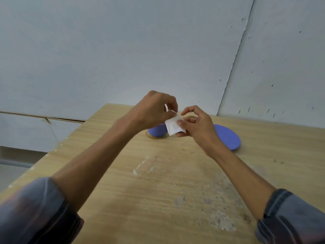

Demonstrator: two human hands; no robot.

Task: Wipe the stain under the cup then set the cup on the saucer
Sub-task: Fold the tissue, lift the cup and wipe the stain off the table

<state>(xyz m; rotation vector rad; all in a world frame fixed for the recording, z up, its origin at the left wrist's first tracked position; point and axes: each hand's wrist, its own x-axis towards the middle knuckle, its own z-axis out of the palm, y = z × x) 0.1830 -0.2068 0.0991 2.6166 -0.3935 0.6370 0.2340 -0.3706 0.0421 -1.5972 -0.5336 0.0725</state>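
Note:
A small folded white tissue (173, 126) is held in the air between both hands. My left hand (154, 110) pinches its upper edge, and my right hand (197, 125) grips its lower part with thumb and fingers. Behind and below the hands a purple cup (157, 132) stands on the wooden table (158, 182), partly hidden by my left hand. A brown ring stain (149, 135) shows around the cup's base. To the right lies a purple saucer (228, 137), partly covered by my right wrist.
The table's left edge runs diagonally from the near left to the far corner. Pale worn patches (219, 219) mark the tabletop near me. Grey wall panels (123, 50) rise just behind the table's far edge.

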